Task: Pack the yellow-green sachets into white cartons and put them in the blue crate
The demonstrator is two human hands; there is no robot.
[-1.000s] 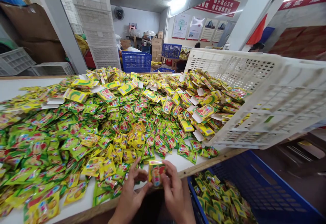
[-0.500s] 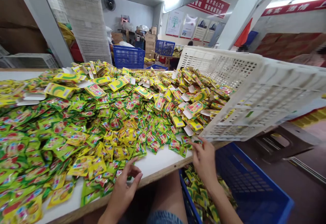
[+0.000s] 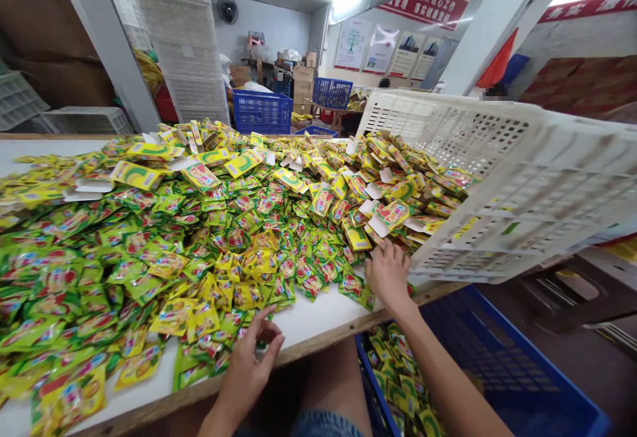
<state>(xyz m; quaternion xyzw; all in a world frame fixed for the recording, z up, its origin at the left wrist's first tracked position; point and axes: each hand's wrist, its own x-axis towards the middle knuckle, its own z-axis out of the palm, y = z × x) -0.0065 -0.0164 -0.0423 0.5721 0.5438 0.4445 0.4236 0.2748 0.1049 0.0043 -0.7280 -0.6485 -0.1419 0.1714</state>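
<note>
My left hand (image 3: 255, 351) hovers over the front edge of the white table, fingers curved and apart from the thumb, holding nothing. At the right, my right hand (image 3: 390, 274) reaches to the lower front of a heap of small yellow cardboard boxes (image 3: 393, 215), many with white end flaps standing out. Its fingers are bent over one small box (image 3: 374, 233), mostly covered by the hand. Green sachets (image 3: 311, 276) printed with red fruit lie just left of that hand. Yellow sachets (image 3: 203, 317) lie near my left hand among more green ones.
A white plastic crate (image 3: 507, 205) lies tipped on the table at the right, boxes spilling from its mouth. Below the wooden table edge (image 3: 318, 342) stands a blue crate (image 3: 537, 377) containing yellow-green boxes. Behind are stacked white crates (image 3: 186, 46) and another blue crate (image 3: 263, 112).
The box held between both hands a second ago is gone from them. My right hand has moved right and forward onto the box heap; my left stays near the table edge, empty.
</note>
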